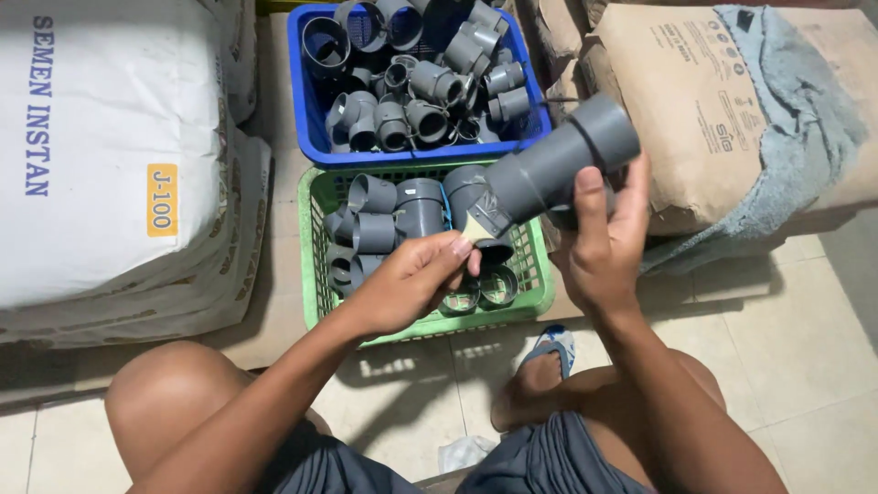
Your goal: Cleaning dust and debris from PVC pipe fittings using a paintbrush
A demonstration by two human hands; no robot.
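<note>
Right hand [604, 252]: my fingers wrap the grey pipe reducer [558, 165], held tilted above the green basket [315, 238].
Left hand [412, 279]: I pinch the beige tape end [477, 229] at its lower rim.
Technique: peel slowly, keeping the fitting steady.

Arms: both are seen bare to the elbow; no sleeves, watch or bracelets are worn.
Left hand [412, 279]: bare, no glove or ring is seen.
Right hand [604, 242]: bare, ungloved.
Legs: dark grey cloth shorts [549, 462] with creased folds are worn; the knees are uncovered.
Feet: one blue-strapped rubber sandal [553, 346] is worn.
</note>
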